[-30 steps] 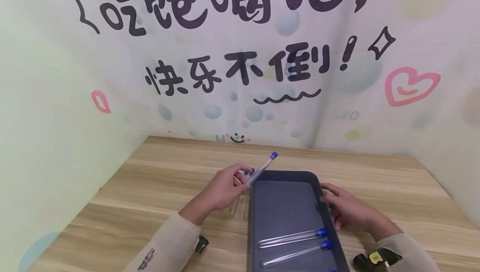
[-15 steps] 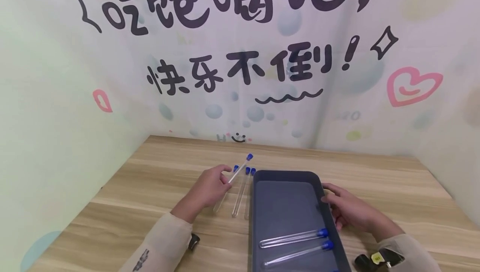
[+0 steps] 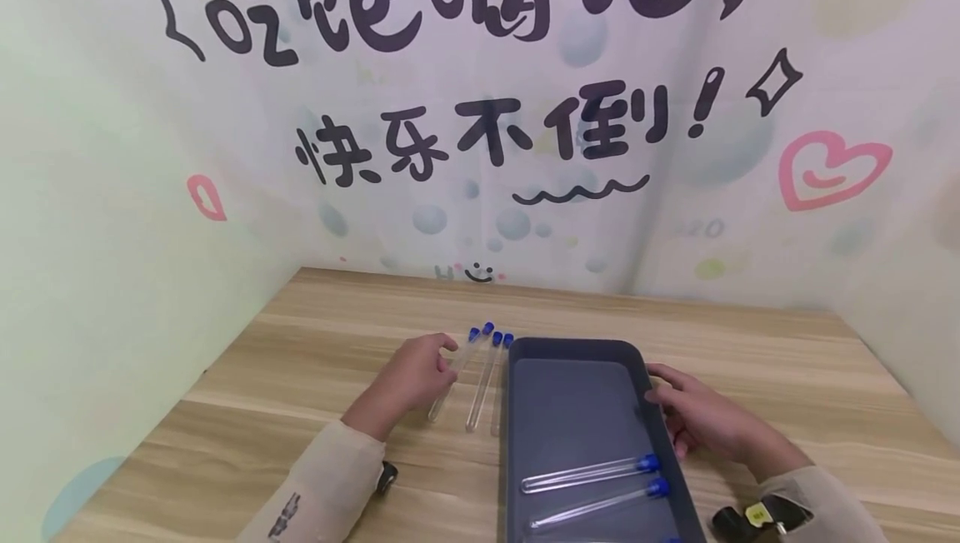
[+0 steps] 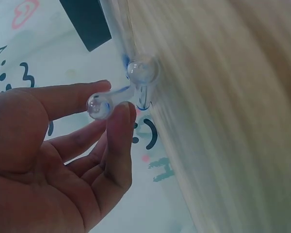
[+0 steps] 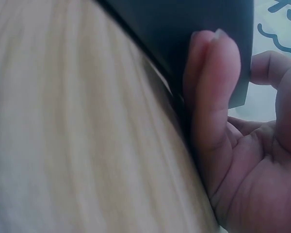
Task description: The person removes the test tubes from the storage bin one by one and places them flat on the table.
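Note:
Between thumb and fingers, my left hand [image 3: 416, 372] pinches a clear test tube with a blue cap [image 3: 488, 328]; the left wrist view shows the rounded end of this tube [image 4: 100, 107] at the fingertips. It slants low over the table beside another capped test tube [image 3: 438, 411]. Two more lie to the right, a middle tube [image 3: 482, 389] and one close against the dark grey tray [image 3: 573, 406]. My right hand [image 3: 701, 418] holds the tray's right wall, its fingers against the outer side [image 5: 216, 87]. In the tray lie two capped tubes, a rear one [image 3: 588, 475] and a nearer one [image 3: 592, 505].
Another blue cap [image 3: 673, 540] shows at the frame's bottom edge inside the tray. The wooden table [image 3: 300, 360] meets a printed cloth backdrop [image 3: 420, 226] behind. Black wrist devices sit at the left cuff [image 3: 386, 476] and right cuff [image 3: 757, 518].
My left hand has moved left from the tray's left rim with its test tube and lowered it toward the tubes on the table. The right hand stays on the tray.

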Demonstrator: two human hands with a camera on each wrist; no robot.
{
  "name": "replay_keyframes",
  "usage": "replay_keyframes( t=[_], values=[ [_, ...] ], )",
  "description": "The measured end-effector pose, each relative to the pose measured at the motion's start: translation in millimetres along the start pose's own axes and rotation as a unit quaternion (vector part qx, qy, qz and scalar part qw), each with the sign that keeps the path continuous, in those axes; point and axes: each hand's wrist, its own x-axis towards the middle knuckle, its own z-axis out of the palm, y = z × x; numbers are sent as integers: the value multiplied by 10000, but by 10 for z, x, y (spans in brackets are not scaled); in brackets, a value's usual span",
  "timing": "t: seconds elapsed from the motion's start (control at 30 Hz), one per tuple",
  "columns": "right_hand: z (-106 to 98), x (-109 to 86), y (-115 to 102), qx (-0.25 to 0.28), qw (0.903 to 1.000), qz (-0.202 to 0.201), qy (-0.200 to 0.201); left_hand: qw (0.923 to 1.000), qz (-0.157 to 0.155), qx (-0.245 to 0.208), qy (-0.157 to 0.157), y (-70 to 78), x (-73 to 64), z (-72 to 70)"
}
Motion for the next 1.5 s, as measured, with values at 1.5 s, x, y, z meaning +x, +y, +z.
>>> replay_keyframes(
  t=[1.5],
  values=[
    [-2, -6, -7, 32, 9999, -74, -93, 9977, 312, 440, -414, 11, -22, 30]
  ],
)
